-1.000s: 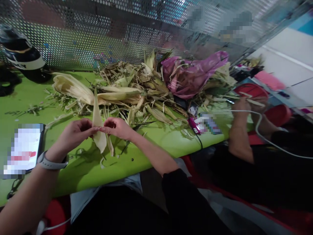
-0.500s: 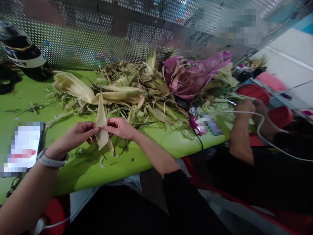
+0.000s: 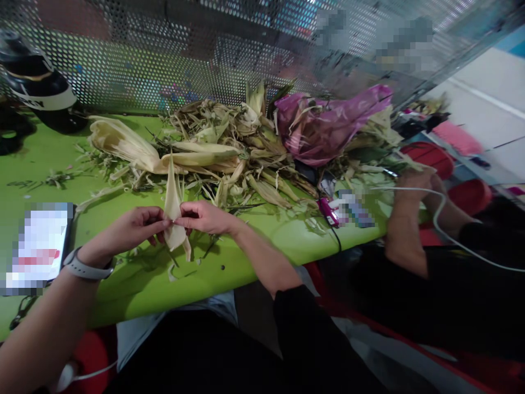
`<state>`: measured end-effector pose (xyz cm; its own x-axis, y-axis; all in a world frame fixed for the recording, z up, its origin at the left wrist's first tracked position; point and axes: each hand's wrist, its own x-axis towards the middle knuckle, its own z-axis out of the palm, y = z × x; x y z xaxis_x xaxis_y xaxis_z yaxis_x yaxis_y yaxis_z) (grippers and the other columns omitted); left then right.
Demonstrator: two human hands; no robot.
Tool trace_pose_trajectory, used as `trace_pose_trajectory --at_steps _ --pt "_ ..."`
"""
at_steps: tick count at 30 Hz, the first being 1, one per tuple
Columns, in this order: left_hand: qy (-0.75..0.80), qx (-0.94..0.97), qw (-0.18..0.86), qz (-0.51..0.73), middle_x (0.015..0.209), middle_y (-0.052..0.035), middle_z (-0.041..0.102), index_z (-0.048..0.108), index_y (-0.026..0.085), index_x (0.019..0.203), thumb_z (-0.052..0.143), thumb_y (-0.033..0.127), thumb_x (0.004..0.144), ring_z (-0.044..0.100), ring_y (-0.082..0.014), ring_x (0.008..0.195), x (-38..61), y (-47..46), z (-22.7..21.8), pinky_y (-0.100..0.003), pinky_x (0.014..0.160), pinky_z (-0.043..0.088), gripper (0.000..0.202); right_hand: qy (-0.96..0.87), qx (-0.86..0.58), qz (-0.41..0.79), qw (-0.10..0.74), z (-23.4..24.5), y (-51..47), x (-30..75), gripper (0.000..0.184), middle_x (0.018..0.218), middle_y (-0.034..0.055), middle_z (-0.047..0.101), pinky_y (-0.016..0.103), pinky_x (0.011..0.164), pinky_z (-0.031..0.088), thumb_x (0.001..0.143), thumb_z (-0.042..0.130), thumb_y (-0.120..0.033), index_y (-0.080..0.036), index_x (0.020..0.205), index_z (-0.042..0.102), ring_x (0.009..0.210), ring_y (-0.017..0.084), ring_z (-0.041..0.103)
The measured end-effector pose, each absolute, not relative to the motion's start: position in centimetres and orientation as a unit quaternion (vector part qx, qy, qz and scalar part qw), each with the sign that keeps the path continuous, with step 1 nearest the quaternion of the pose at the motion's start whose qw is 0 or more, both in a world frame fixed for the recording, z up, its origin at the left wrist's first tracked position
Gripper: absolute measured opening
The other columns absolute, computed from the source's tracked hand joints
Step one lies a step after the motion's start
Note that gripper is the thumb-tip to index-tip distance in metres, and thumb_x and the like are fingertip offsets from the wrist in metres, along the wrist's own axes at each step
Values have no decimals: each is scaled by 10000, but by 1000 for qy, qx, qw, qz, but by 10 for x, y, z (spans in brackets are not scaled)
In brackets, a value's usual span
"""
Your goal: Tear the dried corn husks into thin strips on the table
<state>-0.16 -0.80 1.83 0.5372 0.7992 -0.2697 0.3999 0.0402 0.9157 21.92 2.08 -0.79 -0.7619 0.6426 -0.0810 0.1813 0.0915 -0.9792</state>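
A pale corn husk piece (image 3: 173,194) stands upright between my hands, narrow and pointed at the top, wider at the bottom. My left hand (image 3: 146,223) pinches it at its middle from the left. From the other side, my right hand (image 3: 203,216) pinches the same spot, and the thumbs nearly meet there. Just behind lie more husks, among them a large cupped husk (image 3: 123,143) and a long yellowish husk (image 3: 207,157). Small husk scraps (image 3: 172,272) lie on the green table (image 3: 164,301) below my hands.
A phone (image 3: 39,246) lies at the left, a dark bottle (image 3: 45,93) behind it. A purple plastic bag (image 3: 324,128) sits on the husk heap (image 3: 229,123) before a perforated metal panel (image 3: 135,60). At the right, a co-worker's hands (image 3: 414,183) work near a white cable (image 3: 438,210).
My hands and the husk piece have shifted slightly to the right and down. Both hands keep their pinch. The co-worker's hands have moved a little.
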Motion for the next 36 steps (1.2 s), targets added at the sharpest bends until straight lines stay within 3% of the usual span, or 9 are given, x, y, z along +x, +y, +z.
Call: trace_pose_trajectory --at_steps 6,13,18,22,24,28,30,32,36 --pt "441 703 525 191 700 -25 661 633 162 845 562 404 876 620 -143 601 0 -8 15 -280 592 534 254 -746 -320 552 189 1 17 219 180 735 -12 588 233 637 438 887 592 -324 -164 824 538 663 102 562" --pt "505 756 375 182 621 -10 652 554 196 738 500 352 881 609 -152 555 11 -15 13 -261 567 455 219 -835 -401 323 194 -2 10 210 158 668 -28 532 242 604 313 867 555 -274 -180 747 514 611 96 428" --pt "531 777 283 184 656 -35 675 552 192 748 470 308 884 587 -155 552 21 -20 11 -261 566 416 197 -847 -426 241 207 -13 2 202 134 753 10 584 271 639 340 892 526 -283 -181 808 550 646 119 473" --pt "573 766 228 182 706 -52 702 592 187 787 475 296 886 627 -179 596 11 -17 11 -278 599 440 188 -803 -472 281 232 -13 8 207 126 783 29 615 279 622 401 914 507 -268 -188 830 555 626 123 513" --pt "601 737 235 202 746 -46 721 617 180 886 509 300 881 670 -186 661 -4 -12 14 -269 623 472 161 -756 -515 305 266 -7 19 221 117 793 36 629 273 588 425 920 489 -247 -188 845 558 600 119 530" --pt "703 647 165 245 737 -47 719 626 142 982 527 286 876 702 -186 697 -40 2 21 -257 629 502 205 -624 -619 213 427 10 50 267 97 714 13 609 260 601 458 850 550 -234 -182 768 548 605 119 565" --pt "715 609 210 272 749 -51 721 626 117 987 538 241 862 707 -174 696 -49 7 22 -243 626 510 197 -556 -636 259 469 19 60 287 160 622 -18 573 227 532 438 851 555 -259 -183 714 521 512 92 530" --pt "686 593 311 283 744 -53 725 650 109 961 589 303 857 701 -166 698 -49 9 22 -248 657 530 228 -530 -611 364 463 26 61 296 224 550 -41 537 197 460 399 834 596 -276 -181 652 506 437 65 482" --pt "589 552 513 293 774 -71 748 713 113 849 698 431 782 689 -164 710 -31 6 19 -255 702 551 326 -568 -468 579 352 28 45 280 206 614 -24 623 178 458 444 765 741 -326 -160 754 620 469 56 531"
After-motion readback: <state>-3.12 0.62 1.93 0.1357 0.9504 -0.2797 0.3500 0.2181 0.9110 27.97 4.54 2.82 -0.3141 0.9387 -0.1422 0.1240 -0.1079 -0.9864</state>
